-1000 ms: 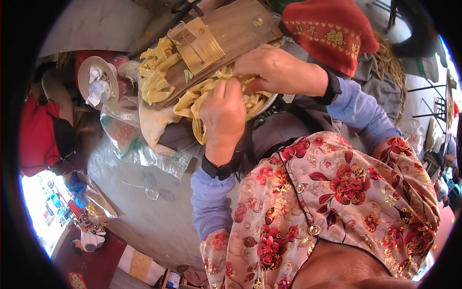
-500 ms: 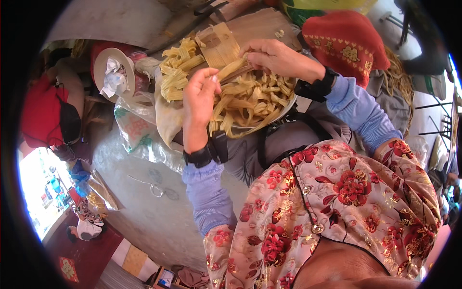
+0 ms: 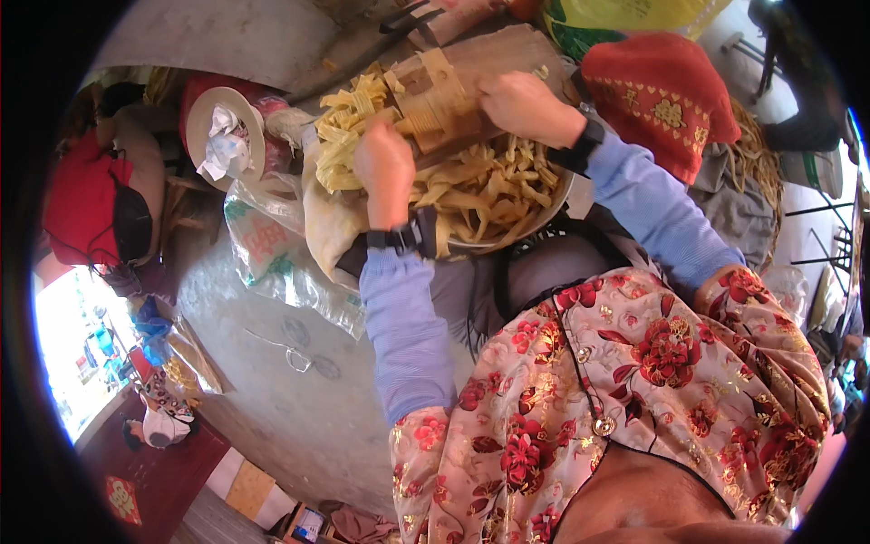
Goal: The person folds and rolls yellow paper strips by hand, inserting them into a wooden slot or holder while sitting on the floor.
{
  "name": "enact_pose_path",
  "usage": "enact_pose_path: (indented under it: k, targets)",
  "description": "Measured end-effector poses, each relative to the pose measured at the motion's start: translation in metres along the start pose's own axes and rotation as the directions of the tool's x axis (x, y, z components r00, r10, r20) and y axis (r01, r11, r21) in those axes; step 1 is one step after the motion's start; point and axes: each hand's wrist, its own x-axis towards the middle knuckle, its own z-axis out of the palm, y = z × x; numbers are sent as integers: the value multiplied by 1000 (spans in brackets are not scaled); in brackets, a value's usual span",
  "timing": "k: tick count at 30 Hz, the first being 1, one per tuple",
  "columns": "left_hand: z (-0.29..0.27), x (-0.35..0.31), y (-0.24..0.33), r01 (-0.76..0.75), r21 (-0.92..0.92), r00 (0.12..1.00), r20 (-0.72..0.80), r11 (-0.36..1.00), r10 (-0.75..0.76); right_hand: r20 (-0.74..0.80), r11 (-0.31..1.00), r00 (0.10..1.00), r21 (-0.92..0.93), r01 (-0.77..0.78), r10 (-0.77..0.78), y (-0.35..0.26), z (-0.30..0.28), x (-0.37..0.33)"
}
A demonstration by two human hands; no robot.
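Note:
My left hand (image 3: 385,168) is a closed fist beside a pile of dried yellowish husks (image 3: 340,136). My right hand (image 3: 530,111) is closed at the right edge of a small wooden board (image 3: 428,72). Between them a pale, ridged husk strip (image 3: 437,116) seems to stretch across the board; its ends are hidden in my fingers. Below, a wide metal basin (image 3: 553,207) on my lap is heaped with curled husk strips (image 3: 494,186).
A red cushion-like bundle (image 3: 662,104) stands right of the basin. To the left are a pale round container (image 3: 195,136) with crumpled paper (image 3: 225,145) and a clear plastic bag (image 3: 272,249). A bent wire (image 3: 294,355) lies on the grey floor (image 3: 263,381).
Both hands have moved up and apart, from above the basin to either side of the board. The husk strip between them now appears to lie across the board.

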Motion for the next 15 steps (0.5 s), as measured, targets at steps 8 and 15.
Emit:
enact_pose_path:
  k: [8, 15]
  targets:
    - [-13, -13, 4, 269, -544, 961, 199, 794, -189, -152, 988, 977, 14, 152, -148, 9, -19, -46]
    - [-8, -32, 28, 232, -479, 970, 173, 847, -168, -120, 967, 981, -221, 126, -155, 24, -1, -49]
